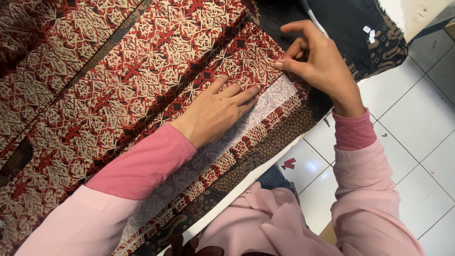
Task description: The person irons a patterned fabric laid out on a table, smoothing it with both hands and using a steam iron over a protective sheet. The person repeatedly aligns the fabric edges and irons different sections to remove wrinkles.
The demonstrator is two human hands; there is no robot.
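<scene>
Nearest camera: pale pink outer garment with darker pink ribbed cuffs [265,223], worn by the person, bottom of view, just below the strip.
Landmark: translucent white strip of interfacing [277,97], lying along the folded edge of the cloth.
Cloth: red, cream and black patterned batik fabric [118,71], spread flat over the work surface, filling the area above and left of the strip; a darker brown patterned border [265,147] runs just below the strip.
Left hand: left hand [215,111] lies palm down, fingers extended and close together, pressed flat on the fabric, fingertips touching the strip's upper edge.
Right hand: right hand [315,59] at the strip's far end, thumb and forefinger pinched on the fabric edge where the strip ends; other fingers curled above.
Beyond strip: black cloth [348,28] with small white tags, just past the right hand.
Floor: white tiled floor [417,123] right of the strip, with a small red arrow mark [288,164] on one tile.
</scene>
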